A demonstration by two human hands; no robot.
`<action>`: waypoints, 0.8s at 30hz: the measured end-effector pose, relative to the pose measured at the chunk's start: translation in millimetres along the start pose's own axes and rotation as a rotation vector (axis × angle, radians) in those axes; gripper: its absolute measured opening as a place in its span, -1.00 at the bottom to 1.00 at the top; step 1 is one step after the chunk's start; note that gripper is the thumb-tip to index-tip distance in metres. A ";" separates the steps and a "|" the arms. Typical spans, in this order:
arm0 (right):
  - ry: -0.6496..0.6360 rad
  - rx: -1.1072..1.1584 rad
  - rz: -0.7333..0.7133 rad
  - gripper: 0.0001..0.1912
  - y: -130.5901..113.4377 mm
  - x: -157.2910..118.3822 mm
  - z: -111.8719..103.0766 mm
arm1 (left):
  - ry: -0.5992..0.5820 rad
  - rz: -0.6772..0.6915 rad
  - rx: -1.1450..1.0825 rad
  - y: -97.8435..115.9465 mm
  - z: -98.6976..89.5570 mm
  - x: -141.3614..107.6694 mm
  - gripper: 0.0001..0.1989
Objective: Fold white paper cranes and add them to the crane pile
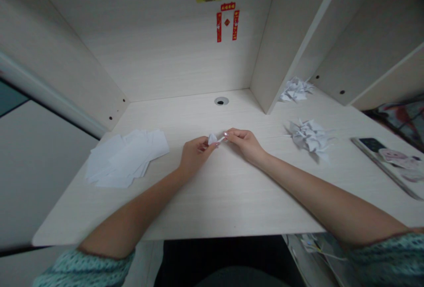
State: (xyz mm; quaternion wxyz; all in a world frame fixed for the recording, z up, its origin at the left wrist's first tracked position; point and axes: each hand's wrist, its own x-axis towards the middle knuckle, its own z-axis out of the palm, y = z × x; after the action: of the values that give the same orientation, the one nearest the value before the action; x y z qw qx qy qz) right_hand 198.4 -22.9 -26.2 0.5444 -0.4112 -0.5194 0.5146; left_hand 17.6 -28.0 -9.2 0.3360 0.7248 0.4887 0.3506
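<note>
A small folded piece of white paper (212, 138) is between my two hands, a little above the middle of the desk. My left hand (196, 154) pinches its body, with thumb and fingers closed on it. The fingertips of my right hand (244, 144) grip a thin white strip that sticks out from its right side. Part of the folded paper is hidden behind my left fingers. To the left lies a loose stack of white paper sheets (127, 156). On the right sits a pile of folded white paper pieces (310, 137).
Another pile of folded paper (296, 89) lies behind the upright divider (291, 39). A phone in a decorated case (391, 163) rests near the right edge. A round cable hole (221, 101) is at the back of the desk (212, 207). Red stickers (227, 7) are on the back panel.
</note>
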 end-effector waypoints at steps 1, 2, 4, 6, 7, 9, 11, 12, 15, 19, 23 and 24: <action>0.004 0.007 0.010 -0.70 -0.3 -0.4 0.8 | -0.005 -0.008 -0.010 0.2 0.0 0.1 -0.66; 0.006 0.012 0.019 -0.69 -0.5 -0.8 1.6 | -0.009 -0.015 -0.020 0.4 0.0 0.2 -0.66; 0.008 0.017 0.028 -0.70 -0.7 -1.5 3.0 | -0.010 -0.027 -0.045 0.4 0.2 0.5 -0.65; 0.005 0.024 0.028 -0.71 -0.7 -1.9 3.6 | -0.014 -0.035 -0.088 -0.3 0.8 0.9 -0.65; 0.002 0.026 0.026 -0.71 -0.8 -2.1 3.7 | -0.021 -0.040 -0.117 -0.9 1.2 1.3 -0.65; -0.001 0.020 0.014 -0.72 -1.6 -2.2 3.2 | -0.035 -0.058 -0.188 -2.5 2.3 2.1 -0.65; 0.006 -0.012 -0.018 -0.72 -2.9 -2.0 2.1 | -0.043 -0.085 -0.252 -4.1 3.3 3.0 -0.65; 0.017 -0.037 -0.041 -0.73 -3.6 -1.9 1.4 | -0.044 -0.100 -0.272 -4.7 3.7 3.4 -0.65; 0.089 -0.136 -0.122 -0.76 -5.0 -1.2 -0.5 | -0.052 -0.140 -0.302 -5.9 4.3 4.0 -0.62; 0.156 -0.272 -0.221 -0.81 -6.1 -0.6 -2.6 | -0.039 -0.170 -0.309 -5.4 4.0 4.2 -0.61; 0.148 -0.312 -0.259 -0.87 -5.0 -0.5 -4.3 | -0.021 -0.166 -0.274 -5.0 3.5 4.1 -0.61; 0.141 -0.312 -0.264 -0.89 -4.4 -0.6 -4.4 | -0.020 -0.161 -0.270 -5.2 3.4 4.0 -0.61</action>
State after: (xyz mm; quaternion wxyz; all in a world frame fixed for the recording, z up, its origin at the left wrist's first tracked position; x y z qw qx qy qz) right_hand 203.4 -23.7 -22.5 0.5716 -0.4539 -0.6029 0.3222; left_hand 19.0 -23.1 -14.5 0.4624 0.6347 0.4904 0.3779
